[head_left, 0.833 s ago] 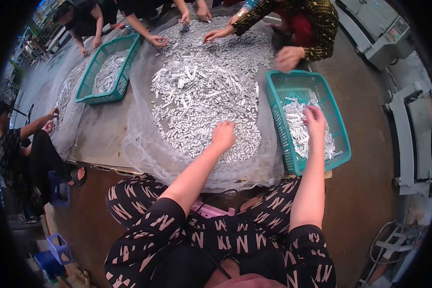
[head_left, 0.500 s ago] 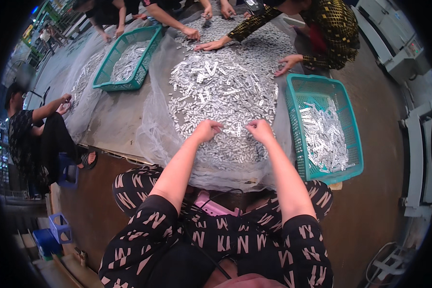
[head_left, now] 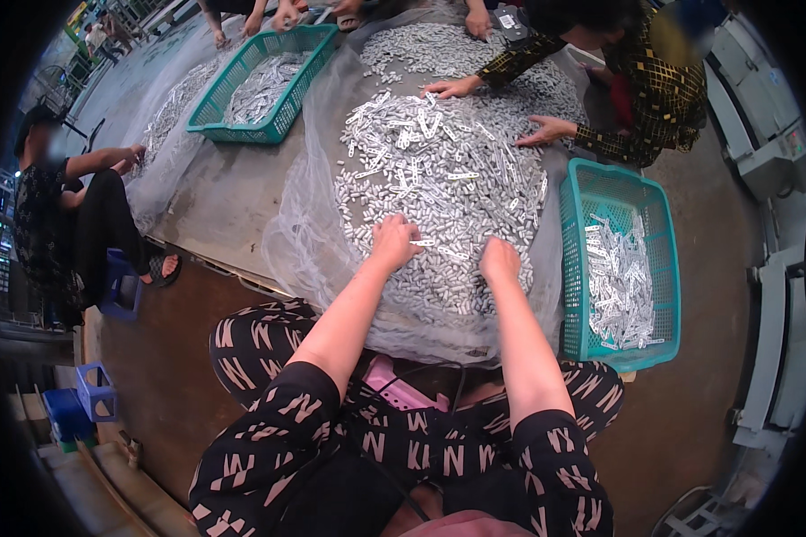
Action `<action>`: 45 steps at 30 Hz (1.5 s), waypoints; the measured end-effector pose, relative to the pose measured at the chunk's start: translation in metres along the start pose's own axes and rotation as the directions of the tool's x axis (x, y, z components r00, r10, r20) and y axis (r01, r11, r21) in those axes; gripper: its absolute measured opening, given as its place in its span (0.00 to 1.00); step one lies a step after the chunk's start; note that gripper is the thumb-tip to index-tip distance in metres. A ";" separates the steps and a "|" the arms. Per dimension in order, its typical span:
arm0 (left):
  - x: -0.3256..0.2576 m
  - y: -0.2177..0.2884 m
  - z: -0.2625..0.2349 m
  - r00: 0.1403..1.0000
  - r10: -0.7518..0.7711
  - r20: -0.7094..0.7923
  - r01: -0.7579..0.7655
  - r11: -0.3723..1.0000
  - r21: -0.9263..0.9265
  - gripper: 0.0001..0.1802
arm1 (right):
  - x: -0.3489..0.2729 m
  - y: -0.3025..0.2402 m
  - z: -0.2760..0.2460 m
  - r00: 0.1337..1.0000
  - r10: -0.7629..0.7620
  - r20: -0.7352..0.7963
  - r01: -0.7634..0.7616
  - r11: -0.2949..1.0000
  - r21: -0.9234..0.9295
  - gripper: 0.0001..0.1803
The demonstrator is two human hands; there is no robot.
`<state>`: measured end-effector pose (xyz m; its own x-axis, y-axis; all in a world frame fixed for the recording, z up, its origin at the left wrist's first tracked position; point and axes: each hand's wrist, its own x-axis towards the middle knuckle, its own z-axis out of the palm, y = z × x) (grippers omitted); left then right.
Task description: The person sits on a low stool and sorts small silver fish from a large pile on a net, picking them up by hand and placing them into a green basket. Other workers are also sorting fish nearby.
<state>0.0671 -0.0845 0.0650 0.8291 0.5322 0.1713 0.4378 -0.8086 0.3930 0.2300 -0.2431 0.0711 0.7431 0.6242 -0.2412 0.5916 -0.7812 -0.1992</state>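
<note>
A wide pile of small silvery metal cylinders [head_left: 448,280] lies on grey mesh sheeting, with flat perforated metal strips [head_left: 416,134] heaped among them. My left hand [head_left: 396,242] is over the near part of the pile, fingers closed at one end of a perforated metal strip [head_left: 424,243]. My right hand [head_left: 501,260] is a little to the right, its fingers curled down at the cylinders; anything in them is hidden. A co-worker's two hands reach into the far side of the pile, one of them resting flat by the strips [head_left: 454,88].
A green basket [head_left: 575,259] holding perforated strips stands close on the right. Another green basket [head_left: 282,107] with metal parts is at the far left. Mesh sheeting [head_left: 309,215] bunches along the pile's left side. Other people sit around the far side and left.
My view has shifted, so the scene sits lower and further right. The strip that stood upright between my hands is gone from there; my left hand now has a strip lying sideways at its fingertips.
</note>
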 end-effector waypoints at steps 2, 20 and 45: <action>0.014 -0.024 -0.008 0.972 -0.179 0.152 0.205 0.962 -0.181 0.09 | -0.011 -0.001 -0.022 0.989 -0.063 -0.133 0.079 0.990 0.121 0.07; 0.000 -0.039 -0.047 0.830 -0.276 0.485 0.221 0.960 0.170 0.10 | -0.018 -0.036 0.012 0.941 -0.299 -0.159 0.322 0.936 0.144 0.14; -0.029 -0.011 0.013 0.730 -0.470 0.496 0.541 0.841 -0.002 0.26 | -0.059 -0.011 -0.006 0.969 -0.205 0.135 0.191 0.975 0.111 0.17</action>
<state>0.0430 -0.0939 0.0436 0.5725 0.6440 -0.5074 0.8165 -0.3913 0.4246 0.1816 -0.2716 0.0935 0.5569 0.7658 -0.3215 0.6839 -0.6425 -0.3458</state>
